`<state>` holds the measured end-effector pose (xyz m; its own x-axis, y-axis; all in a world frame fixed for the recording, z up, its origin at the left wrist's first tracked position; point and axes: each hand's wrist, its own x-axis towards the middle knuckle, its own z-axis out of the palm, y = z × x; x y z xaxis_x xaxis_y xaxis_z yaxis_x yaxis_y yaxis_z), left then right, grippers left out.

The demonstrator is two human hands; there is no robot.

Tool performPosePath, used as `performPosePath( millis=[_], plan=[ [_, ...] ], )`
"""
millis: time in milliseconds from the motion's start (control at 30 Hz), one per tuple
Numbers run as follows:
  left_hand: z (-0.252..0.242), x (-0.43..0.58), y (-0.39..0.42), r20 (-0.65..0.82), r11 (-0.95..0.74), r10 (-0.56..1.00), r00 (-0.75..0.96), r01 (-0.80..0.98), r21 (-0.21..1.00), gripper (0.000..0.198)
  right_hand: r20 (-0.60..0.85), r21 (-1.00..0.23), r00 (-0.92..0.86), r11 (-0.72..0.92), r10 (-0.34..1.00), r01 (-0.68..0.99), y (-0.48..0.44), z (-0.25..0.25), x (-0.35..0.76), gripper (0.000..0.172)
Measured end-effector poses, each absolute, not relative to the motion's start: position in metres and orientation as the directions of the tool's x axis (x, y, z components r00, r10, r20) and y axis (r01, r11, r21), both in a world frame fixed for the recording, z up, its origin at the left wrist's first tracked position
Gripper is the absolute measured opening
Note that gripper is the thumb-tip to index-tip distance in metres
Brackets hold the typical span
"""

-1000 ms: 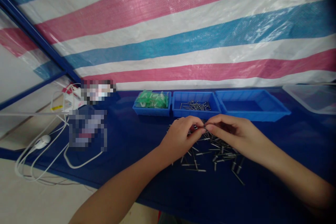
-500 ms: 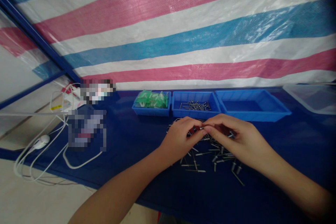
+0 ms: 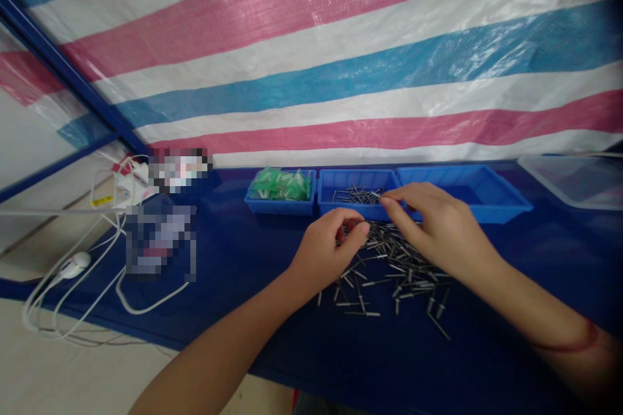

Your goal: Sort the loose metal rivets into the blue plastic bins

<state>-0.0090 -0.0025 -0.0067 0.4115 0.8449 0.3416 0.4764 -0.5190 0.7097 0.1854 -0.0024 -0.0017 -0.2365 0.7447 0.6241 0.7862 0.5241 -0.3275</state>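
Note:
My right hand [image 3: 433, 220] is closed in a pinch at the front right of the middle blue bin [image 3: 357, 211]. A thin metal blind rivet [image 3: 375, 195] pokes out from its fingertips, over the rivets [image 3: 357, 194] inside that bin. Lower and to the left, my left hand [image 3: 328, 243] hovers by the loose pile of blind rivets [image 3: 403, 259] on the table. Its thumb and forefinger are drawn together with the other fingers curled; whatever they may hold is hidden. The pile spreads beneath and between both hands.
Left of the middle bin stands a blue bin [image 3: 280, 207] with green-and-clear packets [image 3: 282, 183]. To the right is another blue bin [image 3: 479, 191], then a clear plastic lid or tray [image 3: 569, 185]. White cables [image 3: 63, 311] and blurred items lie left on the blue table [image 3: 219, 259].
My hands have parted from where they met over the pile. The right has moved forward to the middle bin with a rivet; the left has drawn slightly left.

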Motion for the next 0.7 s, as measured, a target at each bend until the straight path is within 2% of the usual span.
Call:
performPosePath(
  millis=[133,200,433,567,700],
  plan=[
    [-0.009,-0.011,0.001,0.331,-0.541,0.831,0.447,0.51,0.669,0.017,0.594,-0.083,-0.267,0.388,0.759,0.918,0.02,0.004,0.182,0.031],
    [-0.01,-0.013,0.002,0.332,-0.587,0.799,0.502,0.528,0.614,0.017,0.578,-0.039,-0.259,0.344,0.774,0.938,0.022,0.006,0.181,0.032],
    [-0.011,-0.006,-0.009,0.3,-0.836,0.537,0.788,0.451,0.312,0.019,0.647,-0.184,-0.204,0.41,0.735,0.893,-0.009,0.0,0.183,0.026],
    [-0.017,0.002,-0.016,0.259,-0.836,0.548,0.795,0.523,0.166,0.022,0.651,-0.245,-0.217,0.472,0.728,0.847,-0.016,-0.008,0.184,0.019],
    [-0.021,0.006,-0.018,0.203,-0.813,0.581,0.788,0.574,0.098,0.023,0.638,-0.262,-0.264,0.526,0.723,0.809,-0.016,-0.011,0.183,0.015]
  ],
)
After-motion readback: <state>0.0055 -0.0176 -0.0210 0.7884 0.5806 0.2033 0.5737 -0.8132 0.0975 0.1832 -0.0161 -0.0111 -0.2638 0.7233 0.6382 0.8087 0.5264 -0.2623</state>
